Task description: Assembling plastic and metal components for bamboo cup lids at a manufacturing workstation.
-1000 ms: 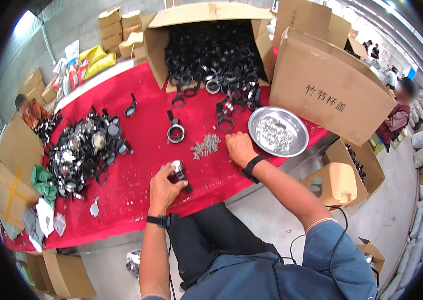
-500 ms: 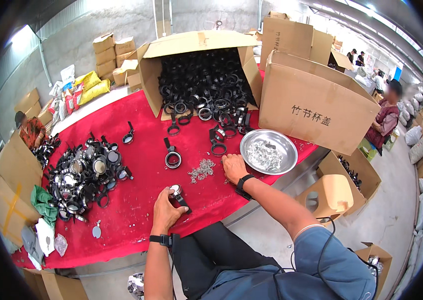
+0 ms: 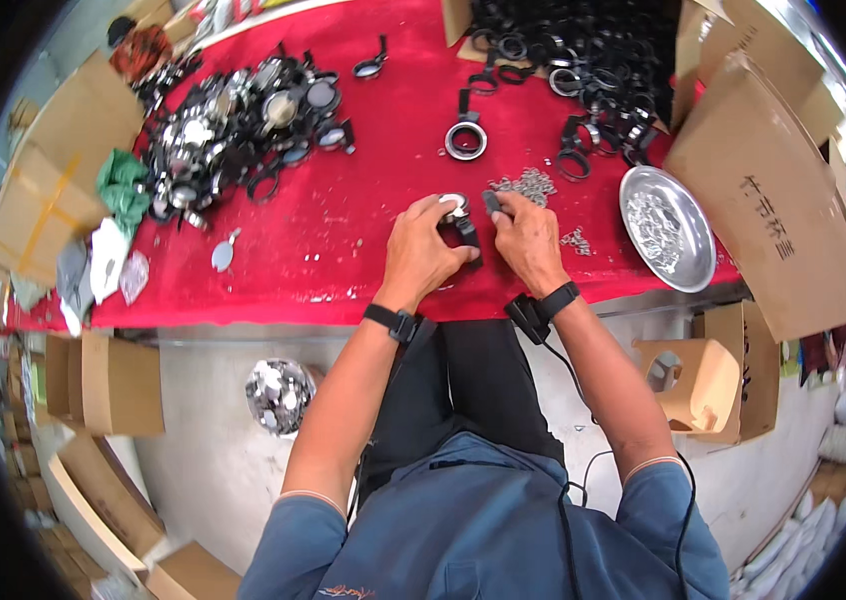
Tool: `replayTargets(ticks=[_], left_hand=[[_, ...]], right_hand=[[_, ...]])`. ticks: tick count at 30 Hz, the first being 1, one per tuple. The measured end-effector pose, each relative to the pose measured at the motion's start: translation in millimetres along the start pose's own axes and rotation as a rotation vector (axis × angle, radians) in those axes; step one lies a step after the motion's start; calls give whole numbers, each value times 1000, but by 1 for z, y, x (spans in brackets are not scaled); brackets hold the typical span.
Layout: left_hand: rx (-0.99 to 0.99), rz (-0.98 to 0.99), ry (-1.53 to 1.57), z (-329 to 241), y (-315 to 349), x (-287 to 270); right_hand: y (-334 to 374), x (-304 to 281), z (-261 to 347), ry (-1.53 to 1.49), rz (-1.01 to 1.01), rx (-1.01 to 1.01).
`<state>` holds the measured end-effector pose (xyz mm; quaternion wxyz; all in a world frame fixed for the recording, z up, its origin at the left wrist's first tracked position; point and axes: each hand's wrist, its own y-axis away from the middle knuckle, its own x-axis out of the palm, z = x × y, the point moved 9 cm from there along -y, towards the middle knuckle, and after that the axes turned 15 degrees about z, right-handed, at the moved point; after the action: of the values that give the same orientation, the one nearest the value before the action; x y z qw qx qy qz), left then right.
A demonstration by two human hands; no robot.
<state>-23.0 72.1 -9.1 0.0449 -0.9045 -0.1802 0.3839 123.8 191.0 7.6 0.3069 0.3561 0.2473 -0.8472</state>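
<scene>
My left hand (image 3: 418, 250) rests low over the red-covered table, its thumb and fingers closed around a black lid part (image 3: 467, 234) with a pale round disc at the top. Just to its right, my right hand (image 3: 531, 240) pinches a small dark grey block (image 3: 492, 201) between thumb and fingers. The two held pieces are close but apart. Beyond my right hand lies a small heap of metal clips (image 3: 528, 186), with a few more clips (image 3: 576, 240) beside it. A black ring with a strap (image 3: 465, 141) lies farther out.
A heap of black rings with discs (image 3: 233, 125) covers the left of the red table (image 3: 313, 225). At right stands a steel bowl (image 3: 643, 183) of small clear or shiny pieces, beside a cardboard box (image 3: 763, 200). Another person (image 3: 140, 48) sits at far left.
My right hand has moved from beside the steel bowl to near my left hand and now holds the dark block. The view has tilted down and turned right.
</scene>
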Motion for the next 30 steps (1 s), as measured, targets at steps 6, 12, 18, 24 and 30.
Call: replayTargets(ticks=[6,12,18,24,30], left_hand=[[-55,-1,25,10,8,-5],[-70,-9,44,13,11,-4],[38,-129,13,13,8,-1],[110,-154,-48,10,-1,-4],[55,-134,-55,13,0,-3]], right_hand=[[-11,31,11,1,142,10],[-13,37,16,-105,238,55],[-10,42,39,80,253,50],[-18,43,44,222,68,-180],[-17,40,42,161,192,-231]])
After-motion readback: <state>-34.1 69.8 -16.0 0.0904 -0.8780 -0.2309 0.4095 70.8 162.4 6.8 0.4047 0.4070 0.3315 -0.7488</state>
